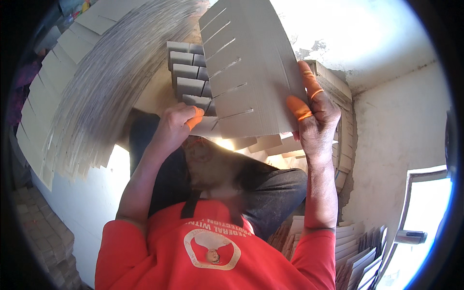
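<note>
Slotted cardboard sheet (251,72) pinched between right hand (314,121) fingers; left hand (176,125) fingers grip lower edge.

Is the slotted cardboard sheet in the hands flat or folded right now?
Flat: the slotted cardboard sheet is spread unbent, right hand gripping one edge, left hand at its lower corner.

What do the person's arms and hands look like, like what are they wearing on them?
Both arms are bare below short red sleeves of a red shirt. The left hand wears an orange rubber finger cot on at least one fingertip. The right hand has orange finger cots on two fingers, one with a rolled ring at its base. No gloves, watch or bracelet show.
</note>
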The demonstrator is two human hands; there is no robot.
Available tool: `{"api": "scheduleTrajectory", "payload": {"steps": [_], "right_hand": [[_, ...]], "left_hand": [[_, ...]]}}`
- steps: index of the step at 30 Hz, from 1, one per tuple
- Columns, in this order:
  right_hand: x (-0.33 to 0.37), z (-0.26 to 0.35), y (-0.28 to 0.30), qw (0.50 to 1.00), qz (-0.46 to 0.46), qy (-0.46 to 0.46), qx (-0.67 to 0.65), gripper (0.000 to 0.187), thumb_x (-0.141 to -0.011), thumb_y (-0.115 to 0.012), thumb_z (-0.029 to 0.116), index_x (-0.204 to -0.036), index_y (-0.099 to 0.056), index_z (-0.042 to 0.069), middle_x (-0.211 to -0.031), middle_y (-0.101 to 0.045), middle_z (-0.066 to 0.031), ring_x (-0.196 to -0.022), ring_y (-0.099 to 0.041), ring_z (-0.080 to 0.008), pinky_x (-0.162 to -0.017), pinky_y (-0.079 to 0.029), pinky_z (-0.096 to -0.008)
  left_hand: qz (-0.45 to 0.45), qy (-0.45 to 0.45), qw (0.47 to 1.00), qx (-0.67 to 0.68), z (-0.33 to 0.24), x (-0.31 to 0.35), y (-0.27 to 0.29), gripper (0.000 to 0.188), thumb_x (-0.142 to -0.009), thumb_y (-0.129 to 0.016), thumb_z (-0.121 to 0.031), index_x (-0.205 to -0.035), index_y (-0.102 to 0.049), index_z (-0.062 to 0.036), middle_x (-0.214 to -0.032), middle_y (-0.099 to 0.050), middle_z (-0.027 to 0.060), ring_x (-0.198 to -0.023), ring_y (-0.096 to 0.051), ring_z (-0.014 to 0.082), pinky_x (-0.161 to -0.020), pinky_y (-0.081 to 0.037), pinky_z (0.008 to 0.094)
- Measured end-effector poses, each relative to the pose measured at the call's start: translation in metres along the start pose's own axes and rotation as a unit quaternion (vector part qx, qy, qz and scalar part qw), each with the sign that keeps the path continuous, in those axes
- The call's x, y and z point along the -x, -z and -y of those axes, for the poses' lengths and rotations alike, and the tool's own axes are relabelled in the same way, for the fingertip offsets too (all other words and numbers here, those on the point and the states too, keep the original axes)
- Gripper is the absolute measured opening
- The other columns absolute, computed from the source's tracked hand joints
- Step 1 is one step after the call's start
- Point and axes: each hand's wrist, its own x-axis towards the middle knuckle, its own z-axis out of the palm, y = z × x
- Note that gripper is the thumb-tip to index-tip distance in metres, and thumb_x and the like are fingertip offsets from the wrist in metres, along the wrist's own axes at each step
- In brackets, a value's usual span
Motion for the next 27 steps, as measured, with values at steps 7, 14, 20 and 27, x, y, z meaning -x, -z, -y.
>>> {"api": "scheduleTrajectory", "payload": {"steps": [7,14,20,27], "right_hand": [[-0.008,0.005,0.005,0.999,0.0,-0.013,-0.029,0.057,-0.084,-0.062,-0.004,-0.14,-0.051,0.0,-0.098,-0.072,-0.011,-0.082,-0.064,-0.0082,-0.075,-0.053,-0.0237],[-0.004,0.005,-0.001,0.997,0.031,-0.067,0.036,0.056,-0.085,-0.061,-0.006,-0.14,-0.051,-0.001,-0.098,-0.072,-0.0116,-0.074,-0.064,-0.0084,-0.067,-0.054,-0.0228],[-0.008,0.013,-0.012,0.985,0.129,-0.115,0.026,0.057,-0.089,-0.052,-0.009,-0.145,-0.044,0.001,-0.091,-0.071,-0.0106,-0.065,-0.063,-0.0086,-0.058,-0.053,-0.0239],[-0.017,0.008,-0.021,0.991,0.129,-0.019,0.011,0.05,-0.088,-0.058,-0.007,-0.138,-0.052,-0.004,-0.116,-0.07,-0.0119,-0.086,-0.063,-0.0087,-0.072,-0.052,-0.0223]], "left_hand": [[-0.02,0.007,0.999,0.025,0.001,-0.003,-0.003,0.014,-0.077,-0.072,0.002,-0.09,-0.069,-0.0001,-0.076,-0.063,0.0165,-0.07,-0.061,0.0314,-0.063,-0.049,0.0398],[-0.006,-0.003,1.0,0.02,-0.003,-0.005,-0.002,0.011,-0.078,-0.07,0.003,-0.089,-0.069,0.0003,-0.077,-0.065,0.0154,-0.071,-0.061,0.03,-0.065,-0.05,0.0393],[-0.011,-0.016,0.999,0.039,-0.003,-0.004,-0.007,0.011,-0.078,-0.07,0.002,-0.088,-0.069,0.0003,-0.078,-0.066,0.0145,-0.071,-0.061,0.0298,-0.064,-0.049,0.0394],[-0.006,-0.011,1.0,0.025,0.0,-0.008,-0.011,0.013,-0.078,-0.07,0.002,-0.09,-0.069,-0.0003,-0.079,-0.065,0.0151,-0.075,-0.063,0.0314,-0.066,-0.05,0.0399]]}}
